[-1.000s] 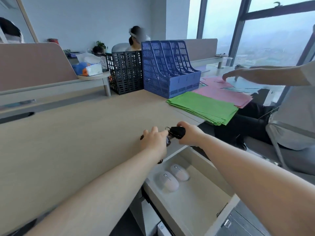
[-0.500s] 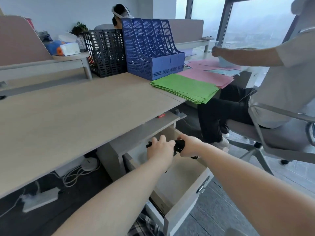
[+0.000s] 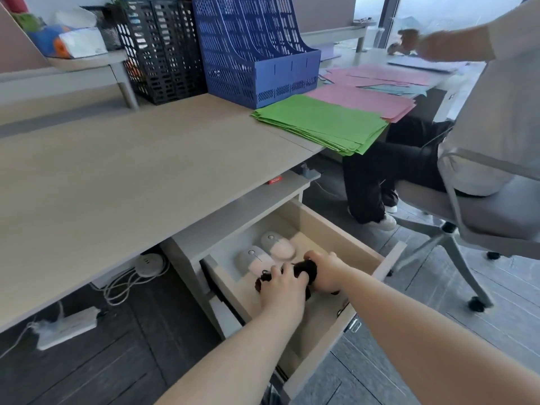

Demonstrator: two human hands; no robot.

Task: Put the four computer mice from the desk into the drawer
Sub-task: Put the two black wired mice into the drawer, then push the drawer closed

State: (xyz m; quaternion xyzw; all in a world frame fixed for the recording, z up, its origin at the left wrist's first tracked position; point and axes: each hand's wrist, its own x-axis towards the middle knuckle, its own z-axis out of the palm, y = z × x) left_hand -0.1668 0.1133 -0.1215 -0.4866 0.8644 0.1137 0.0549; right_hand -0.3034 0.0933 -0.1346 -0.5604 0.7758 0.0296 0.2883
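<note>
The open drawer (image 3: pixel 388 260) sticks out under the wooden desk (image 3: pixel 122 182). Two pale grey-and-pink mice lie side by side at its back: one mouse (image 3: pixel 256 260) on the left, the other mouse (image 3: pixel 277 244) just right of it. Both my hands are down inside the drawer in front of them. My left hand (image 3: pixel 282 290) is shut on a black mouse (image 3: pixel 262 279), mostly hidden under my fingers. My right hand (image 3: pixel 327 271) is shut on a second black mouse (image 3: pixel 306 268). The two black mice are close together, just above the drawer floor.
A blue file rack (image 3: pixel 257 51) and a black mesh rack (image 3: pixel 160 51) stand at the desk's back. Green paper (image 3: pixel 321 124) and pink paper (image 3: pixel 365 96) lie to the right. A seated person (image 3: pixel 482 118) on an office chair (image 3: pixel 479 217) is close on the right. A power strip (image 3: pixel 67 327) lies on the floor.
My hands have carried the two black mice from the desk edge down into the drawer. My view has dropped lower, and the two pale mice show again.
</note>
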